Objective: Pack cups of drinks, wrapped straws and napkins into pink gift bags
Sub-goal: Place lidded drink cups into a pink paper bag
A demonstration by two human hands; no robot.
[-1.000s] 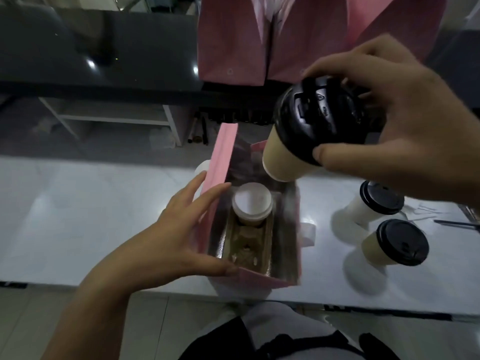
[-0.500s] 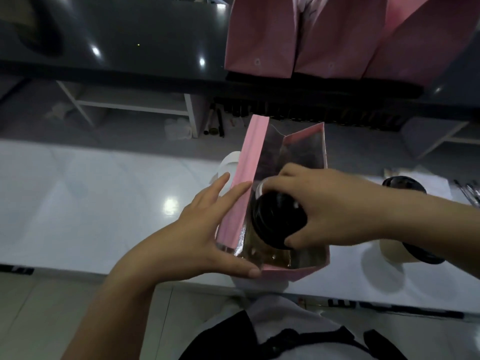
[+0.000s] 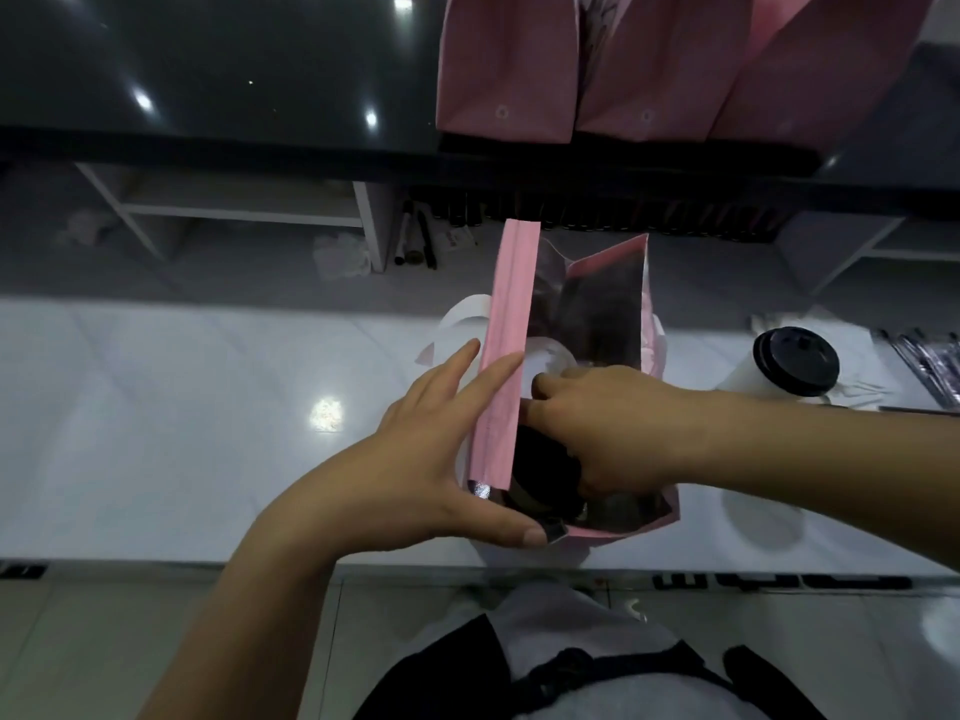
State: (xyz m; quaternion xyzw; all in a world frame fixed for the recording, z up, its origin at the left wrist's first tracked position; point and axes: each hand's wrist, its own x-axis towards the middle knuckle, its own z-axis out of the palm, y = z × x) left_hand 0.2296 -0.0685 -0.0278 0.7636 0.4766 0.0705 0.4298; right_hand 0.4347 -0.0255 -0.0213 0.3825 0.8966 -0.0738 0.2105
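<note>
The fingers (image 3: 551, 389) of the right hand (image 3: 618, 433) are curled downward over the lid of a black-lidded cup (image 3: 545, 475), gripping it from above; the thumb is hidden, so how far it wraps round cannot be told; the cup sits low inside the near end of the open pink bag (image 3: 506, 356), with the hand sunk in past the rim; just beyond it, in the same bag, stands a white-lidded cup (image 3: 553, 363), its lid partly covered by the right index finger

The left hand (image 3: 431, 459) lies flat against the outside of the bag's left wall, its fingers (image 3: 491, 381) straight and pressed to the pink paper, its thumb stretched along the near corner at the rim; it grasps nothing, only steadies the wall

The bag stands upright near the front edge of a glossy white table (image 3: 208, 407), a white handle (image 3: 457, 324) looping out on its left side; to the right, well apart from the bag, a spare cup (image 3: 795, 368) with a black lid stands on the table, and wrapped straws (image 3: 930, 366) lie at the far right edge; further pink bags (image 3: 506, 70) stand on a dark counter (image 3: 234, 70) beyond
</note>
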